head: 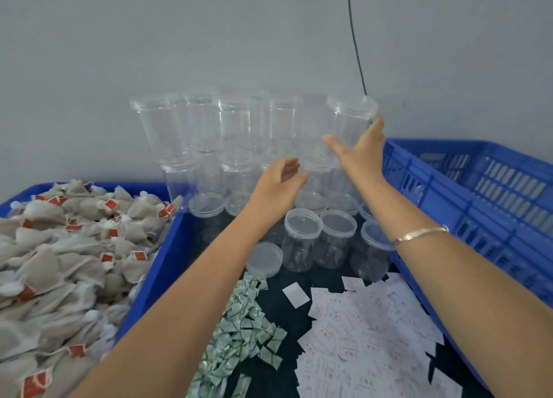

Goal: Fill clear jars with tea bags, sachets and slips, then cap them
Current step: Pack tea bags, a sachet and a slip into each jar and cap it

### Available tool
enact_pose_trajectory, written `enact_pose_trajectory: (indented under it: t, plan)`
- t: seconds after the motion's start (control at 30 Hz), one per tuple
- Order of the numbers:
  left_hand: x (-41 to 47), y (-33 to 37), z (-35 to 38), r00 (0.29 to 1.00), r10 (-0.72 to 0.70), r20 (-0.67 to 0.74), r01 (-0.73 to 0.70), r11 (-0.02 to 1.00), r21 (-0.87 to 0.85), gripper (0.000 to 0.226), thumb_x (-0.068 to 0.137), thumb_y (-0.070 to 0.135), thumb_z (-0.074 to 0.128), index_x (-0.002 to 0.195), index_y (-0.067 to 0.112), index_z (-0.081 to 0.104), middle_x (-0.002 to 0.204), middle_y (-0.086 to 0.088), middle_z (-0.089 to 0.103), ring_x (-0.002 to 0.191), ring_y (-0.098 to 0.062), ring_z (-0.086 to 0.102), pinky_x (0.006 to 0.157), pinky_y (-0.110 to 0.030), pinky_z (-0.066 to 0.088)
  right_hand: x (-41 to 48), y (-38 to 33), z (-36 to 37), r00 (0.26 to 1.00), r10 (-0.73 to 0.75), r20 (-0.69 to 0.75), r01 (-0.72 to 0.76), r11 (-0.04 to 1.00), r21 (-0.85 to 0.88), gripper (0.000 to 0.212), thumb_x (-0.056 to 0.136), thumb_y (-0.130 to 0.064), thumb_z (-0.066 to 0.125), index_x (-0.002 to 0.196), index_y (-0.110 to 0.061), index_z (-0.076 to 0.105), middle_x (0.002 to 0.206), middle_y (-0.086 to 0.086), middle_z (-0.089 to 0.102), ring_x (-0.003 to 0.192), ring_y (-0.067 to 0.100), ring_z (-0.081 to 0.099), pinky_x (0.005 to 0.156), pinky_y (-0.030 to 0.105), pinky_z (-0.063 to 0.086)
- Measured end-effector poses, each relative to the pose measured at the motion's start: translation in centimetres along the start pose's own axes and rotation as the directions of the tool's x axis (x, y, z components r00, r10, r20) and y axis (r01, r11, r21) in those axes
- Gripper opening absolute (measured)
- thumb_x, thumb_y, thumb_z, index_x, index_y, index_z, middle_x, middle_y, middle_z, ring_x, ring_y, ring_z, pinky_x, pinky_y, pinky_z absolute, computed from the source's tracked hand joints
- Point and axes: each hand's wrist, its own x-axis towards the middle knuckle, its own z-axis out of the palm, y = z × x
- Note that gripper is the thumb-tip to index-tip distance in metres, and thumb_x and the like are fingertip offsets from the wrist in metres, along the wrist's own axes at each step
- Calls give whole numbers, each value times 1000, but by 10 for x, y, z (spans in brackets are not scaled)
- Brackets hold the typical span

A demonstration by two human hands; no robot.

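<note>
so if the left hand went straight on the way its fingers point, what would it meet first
Most likely the capped jar in the stack's lower row, just beyond the fingertips of the left hand. Nothing shows in between, though depth is hard to judge from this view.

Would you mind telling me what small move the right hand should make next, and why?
Probably close the right hand around the capped jar atop the stack and lift it off: its thumb and fingers are spread either side of it, not curled, while the left hand holds nothing.
</note>
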Motion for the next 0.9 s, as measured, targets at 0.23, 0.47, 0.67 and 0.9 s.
enact_pose_trajectory:
  t: [0.23,0.47,0.67,0.9]
  plan:
    - [-88,-15,-9,1000,1,5,0,976,-216,90,70,42,79,144,23,32,141,17,41,130,7,39,98,-9,37,-150,2,-24,969,-121,217,58,960,275,110,74,-39,86,156,-21,15,141,-1,47,125,4,51,103,20,44]
    - [-194,-82,16,993,-52,-102,33,984,-175,85,63,6,87,129,31,39,117,23,57,110,11,54,82,-5,44,-255,41,-33,763,-118,635,-33,975,220,114,71,-30,91,146,-62,10,132,-33,45,122,-2,52,96,18,49]
    - [-242,-137,18,964,-53,261,119,962,-245,83,70,16,84,140,9,39,125,30,57,116,6,54,100,-12,40,-249,55,-72,412,74,908,307,927,-215,44,104,-28,50,141,-50,40,132,-26,52,114,-8,52,101,30,46]
    - [-244,-154,14,996,-92,11,93,994,-50,94,50,34,95,128,30,42,120,12,60,109,3,59,83,-10,49,-257,10,-47,435,1,900,645,697,-313,82,78,-90,12,120,-25,39,98,-7,50,73,14,46,68,35,39]
